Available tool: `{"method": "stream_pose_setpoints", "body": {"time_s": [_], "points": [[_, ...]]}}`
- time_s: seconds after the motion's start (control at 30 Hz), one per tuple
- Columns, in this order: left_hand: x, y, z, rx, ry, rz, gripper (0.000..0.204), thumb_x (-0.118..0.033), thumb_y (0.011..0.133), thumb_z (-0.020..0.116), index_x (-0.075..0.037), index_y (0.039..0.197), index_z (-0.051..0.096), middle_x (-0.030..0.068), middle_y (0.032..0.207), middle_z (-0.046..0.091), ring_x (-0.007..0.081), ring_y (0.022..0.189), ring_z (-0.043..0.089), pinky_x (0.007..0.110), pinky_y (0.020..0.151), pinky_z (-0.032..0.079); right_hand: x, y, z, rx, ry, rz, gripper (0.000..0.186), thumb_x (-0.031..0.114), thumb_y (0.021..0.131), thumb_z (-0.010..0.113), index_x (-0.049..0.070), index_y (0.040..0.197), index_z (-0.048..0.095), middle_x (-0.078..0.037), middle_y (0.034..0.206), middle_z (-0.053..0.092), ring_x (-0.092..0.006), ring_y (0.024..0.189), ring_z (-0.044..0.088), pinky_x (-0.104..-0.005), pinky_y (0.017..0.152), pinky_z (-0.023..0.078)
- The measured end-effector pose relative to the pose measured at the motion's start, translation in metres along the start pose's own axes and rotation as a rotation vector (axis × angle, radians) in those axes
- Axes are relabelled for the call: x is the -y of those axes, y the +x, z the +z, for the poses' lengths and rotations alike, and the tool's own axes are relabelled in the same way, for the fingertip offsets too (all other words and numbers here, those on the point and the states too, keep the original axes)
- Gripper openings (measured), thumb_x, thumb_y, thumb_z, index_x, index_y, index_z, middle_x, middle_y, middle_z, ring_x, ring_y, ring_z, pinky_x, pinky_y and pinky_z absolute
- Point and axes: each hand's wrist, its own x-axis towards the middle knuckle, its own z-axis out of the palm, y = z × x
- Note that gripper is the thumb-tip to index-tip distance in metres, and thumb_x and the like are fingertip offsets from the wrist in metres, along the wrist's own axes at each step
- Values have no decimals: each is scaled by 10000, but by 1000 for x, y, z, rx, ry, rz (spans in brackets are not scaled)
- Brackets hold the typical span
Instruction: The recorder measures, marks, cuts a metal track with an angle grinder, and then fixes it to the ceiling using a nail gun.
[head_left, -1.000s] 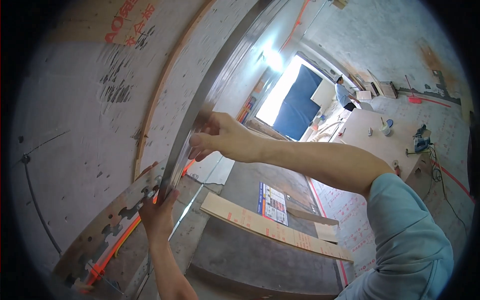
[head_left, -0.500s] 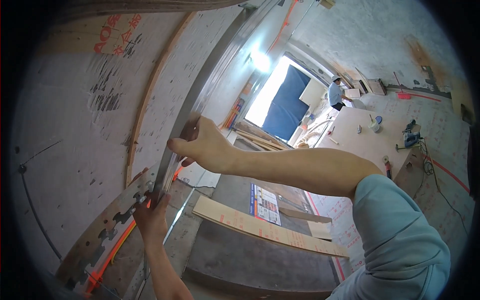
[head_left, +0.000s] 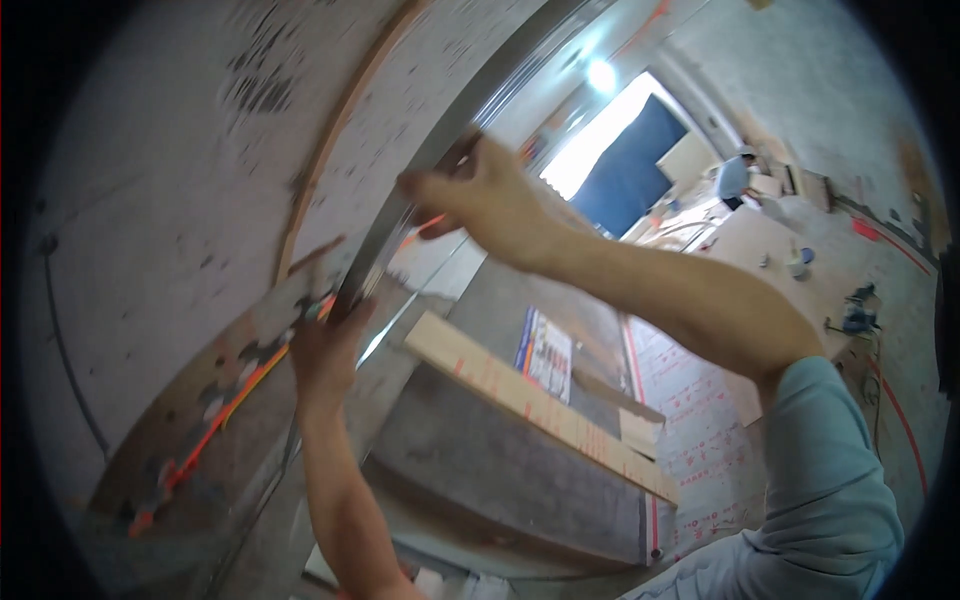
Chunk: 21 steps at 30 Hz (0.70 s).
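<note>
A long grey metal profile (head_left: 455, 135) runs slanting from the top of the view down to the lower left, against a pale board wall. My right hand (head_left: 490, 195) grips it partway up, thumb on one side and fingers on the other. Lower down, my left hand (head_left: 330, 350) is closed around the profile's lower end; motion blurs its fingers. A thin wooden strip (head_left: 325, 150) stands on the wall to the left of the profile. Below my left hand, a bright orange strip (head_left: 220, 425) lies along a dark, patchy curved edge.
A long pale board (head_left: 540, 410) lies across a grey ledge (head_left: 470, 450). A printed sheet (head_left: 548, 350) is beyond it. To the right stands a worktable (head_left: 770, 285) with a power tool (head_left: 858, 310). Another person (head_left: 735, 180) is at the far end, near a bright window.
The view has swung, so the surroundings shift right at the top. My right hand and the profile appear higher and farther right; both hands keep their hold.
</note>
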Motion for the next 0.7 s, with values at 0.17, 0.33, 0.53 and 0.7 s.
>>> {"method": "stream_pose_setpoints", "body": {"time_s": [0.17,0.33,0.53,0.7], "points": [[-10,-6,-11,-18,394,-197,586,-96,859,791,41,1361,522,117,1326,612,164,1151,608,314,984,486,-10,0,3,59,61,-21,571,347,861,775,-90,1164,569,-139,937,675,-199,786,703,-320,684,605],[-5,-5,-11,-41,43,6,595,-15,854,774,34,1378,497,133,1364,585,184,1187,603,319,1012,497,-15,6,10,52,105,-112,605,439,833,809,-88,1078,638,-118,851,668,-185,729,698,-295,640,593],[11,0,-12,-88,114,41,584,-10,846,792,38,1362,522,132,1291,638,195,1178,627,310,979,509,-21,10,10,-17,3,-172,359,194,868,746,-44,1125,663,-108,1048,717,-132,854,682,-300,759,570],[16,-5,-5,-209,14,-54,430,-67,842,811,48,1218,635,78,1158,693,158,1006,670,302,894,523,-76,24,17,98,-107,-463,493,297,746,846,-4,1110,703,-127,946,734,-241,927,684,-372,843,531]]}}
